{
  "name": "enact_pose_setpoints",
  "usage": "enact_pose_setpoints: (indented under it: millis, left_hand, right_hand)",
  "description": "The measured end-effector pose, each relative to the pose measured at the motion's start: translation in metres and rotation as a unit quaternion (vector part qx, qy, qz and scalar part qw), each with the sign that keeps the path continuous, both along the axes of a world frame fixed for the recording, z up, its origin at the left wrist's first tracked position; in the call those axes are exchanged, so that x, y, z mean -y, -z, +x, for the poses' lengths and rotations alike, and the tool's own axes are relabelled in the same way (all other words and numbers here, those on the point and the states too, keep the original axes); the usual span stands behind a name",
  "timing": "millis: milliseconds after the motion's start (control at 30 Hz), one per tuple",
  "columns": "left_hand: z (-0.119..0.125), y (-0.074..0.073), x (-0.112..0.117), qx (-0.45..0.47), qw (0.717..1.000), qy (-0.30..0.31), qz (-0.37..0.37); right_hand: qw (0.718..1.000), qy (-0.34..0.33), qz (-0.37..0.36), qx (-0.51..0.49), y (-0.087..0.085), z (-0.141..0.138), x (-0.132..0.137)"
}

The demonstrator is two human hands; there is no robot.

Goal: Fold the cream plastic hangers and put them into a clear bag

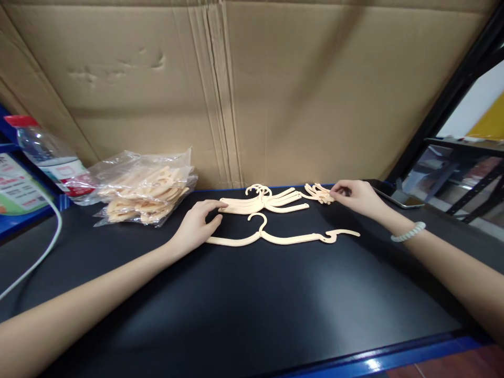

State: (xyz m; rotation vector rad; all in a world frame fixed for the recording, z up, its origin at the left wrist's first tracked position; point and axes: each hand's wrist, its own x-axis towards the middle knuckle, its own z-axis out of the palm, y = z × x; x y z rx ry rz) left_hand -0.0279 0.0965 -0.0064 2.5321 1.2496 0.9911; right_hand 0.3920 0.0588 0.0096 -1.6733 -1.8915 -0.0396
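Observation:
A single cream plastic hanger (283, 239) lies flat on the black table top (252, 304), with a small extension piece at its right end. My left hand (197, 224) rests at its left end, thumb and fingers curved over the tip and touching the stack behind. Behind it lies a stack of the same hangers (268, 202). My right hand (356, 198) pinches into a small pile of cream end pieces (318, 193) at the right of the stack. A white coil band circles my right wrist.
A clear plastic bag of cream hanger parts (144, 191) sits at the back left beside a water bottle (49, 157). A white cable (39, 252) runs along the left. A phone (394, 197) lies at the right. Cardboard (252, 89) walls the back.

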Motion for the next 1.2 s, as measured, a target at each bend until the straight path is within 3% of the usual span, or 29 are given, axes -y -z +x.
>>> enact_pose_setpoints:
  millis: [200,567,733,900,1033,1200]
  left_hand:
    - [-0.001,0.001,0.0,-0.004,1.0,-0.004,-0.003]
    - [-0.002,0.001,-0.002,-0.005,1.0,-0.001,-0.002]
    - [0.0,-0.002,0.001,-0.005,1.0,0.004,-0.001]
    - [0.001,-0.002,0.001,-0.005,1.0,0.003,-0.002]
    - [0.0,0.0,-0.001,-0.003,1.0,0.0,-0.007]
    - [0.0,-0.001,0.0,-0.001,1.0,-0.001,-0.018]
  right_hand:
    - [0.998,-0.028,0.017,0.057,0.002,0.006,-0.005]
    - [0.982,-0.149,-0.007,0.118,0.009,0.015,-0.012]
    - [0.988,-0.132,-0.001,0.081,0.009,0.01,-0.012]
    - [0.997,-0.07,0.034,0.023,0.006,0.007,-0.008]
    - [0.995,-0.035,0.044,-0.078,0.003,0.002,-0.006]
    - [0.974,-0.026,0.066,-0.214,-0.002,-0.01,-0.001]
